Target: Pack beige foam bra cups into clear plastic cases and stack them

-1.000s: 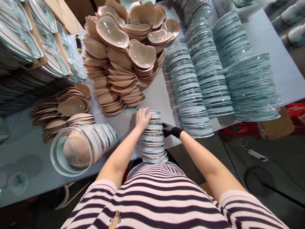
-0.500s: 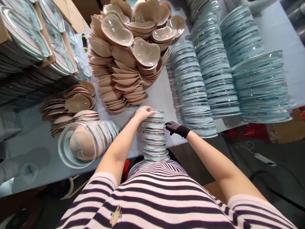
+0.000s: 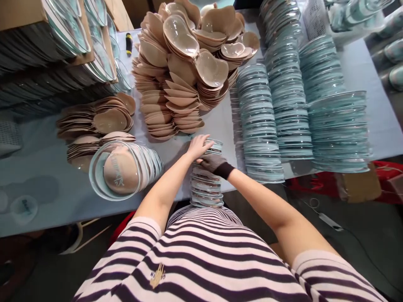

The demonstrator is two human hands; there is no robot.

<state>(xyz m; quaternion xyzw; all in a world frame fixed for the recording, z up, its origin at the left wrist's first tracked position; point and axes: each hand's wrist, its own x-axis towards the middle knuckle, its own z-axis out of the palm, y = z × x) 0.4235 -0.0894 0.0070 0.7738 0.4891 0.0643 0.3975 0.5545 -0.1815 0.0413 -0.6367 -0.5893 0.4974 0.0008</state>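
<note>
I'm resting my left hand and gloved right hand together on the container stack at the table's near edge; their grip I can't tell. One filled row is lying left, seemingly done; loose tan cups and clear containers are remaining.

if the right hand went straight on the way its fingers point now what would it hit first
The dark-gloved right hand would probably meet the bare left hand first, near its wrist, though depth between them is unclear.
</note>
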